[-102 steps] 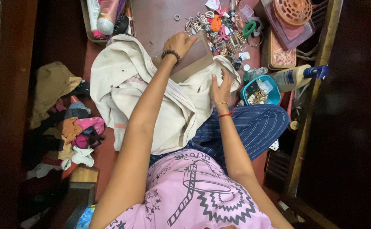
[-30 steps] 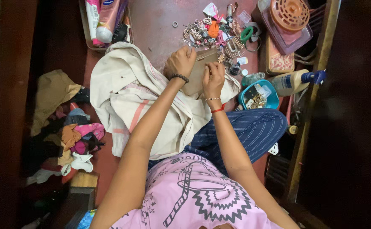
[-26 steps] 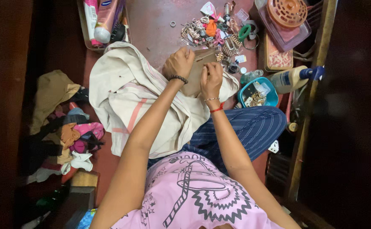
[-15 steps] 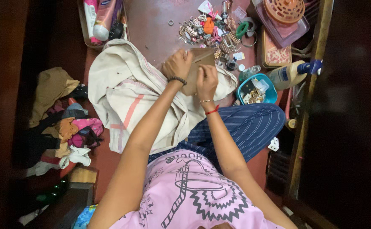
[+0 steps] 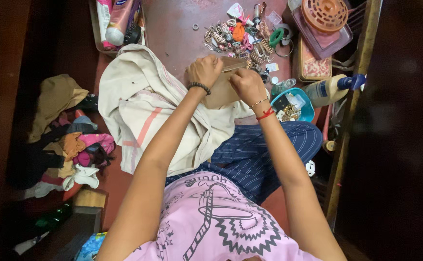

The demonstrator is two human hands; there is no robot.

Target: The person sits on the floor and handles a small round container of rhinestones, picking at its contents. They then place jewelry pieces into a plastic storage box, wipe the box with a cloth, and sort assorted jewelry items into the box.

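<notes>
- Nearest the camera: pink printed shirt (image 5: 216, 222), with blue striped trousers (image 5: 264, 150) on a folded leg just beyond.
- Draped over the lap and spread onto the red floor (image 5: 172, 29): cream cloth (image 5: 143, 106) with a pale orange stripe.
- Left hand (image 5: 204, 71), dark bead bracelet at the wrist, curled tight over the top left edge of a flat brown cardboard piece (image 5: 221, 89); fingers together, clamped on that edge.
- Right hand (image 5: 246, 83), red thread and thin bangle at the wrist, pressed on the right part of the same cardboard piece; fingers bent and close together, pinched at its upper edge; exact grip not clear.
- Cardboard piece held tilted above the cream cloth, between both hands, just short of the scattered trinkets.
- Just right of the right hand: blue bowl (image 5: 301, 104) holding small jewellery.
- Beside the bowl, further right: cream bottle (image 5: 330, 89) with a blue cap, lying on its side.
- At left, well apart from the hands: heap of mixed clothes (image 5: 71, 140).
- Beyond the hands: pile of clips and trinkets (image 5: 243, 34) on the floor.
- Far left: tray (image 5: 97, 34) with tubes.
- Far right: clear box (image 5: 325, 36) with an orange round lid on top.
</notes>
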